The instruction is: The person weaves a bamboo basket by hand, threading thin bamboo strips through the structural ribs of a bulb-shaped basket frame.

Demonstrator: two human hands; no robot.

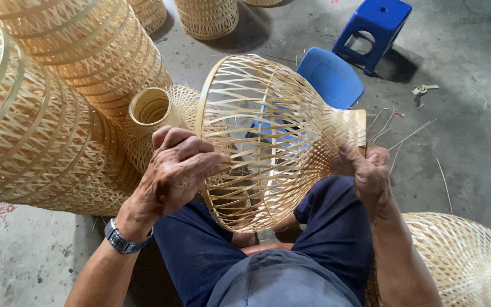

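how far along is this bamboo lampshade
Done: the woven bamboo lampshade has its full bulb shape and a tight neck. In hand: left hand grips the wide rim, right hand the neck. Left: the weave is sparser than the finished shades beside it.

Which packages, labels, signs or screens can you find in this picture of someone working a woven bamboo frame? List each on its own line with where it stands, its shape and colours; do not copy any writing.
None can be seen: no package, label, sign or screen.
Nearest to one: a wristwatch on the left wrist, a metal band; its face is turned from view.
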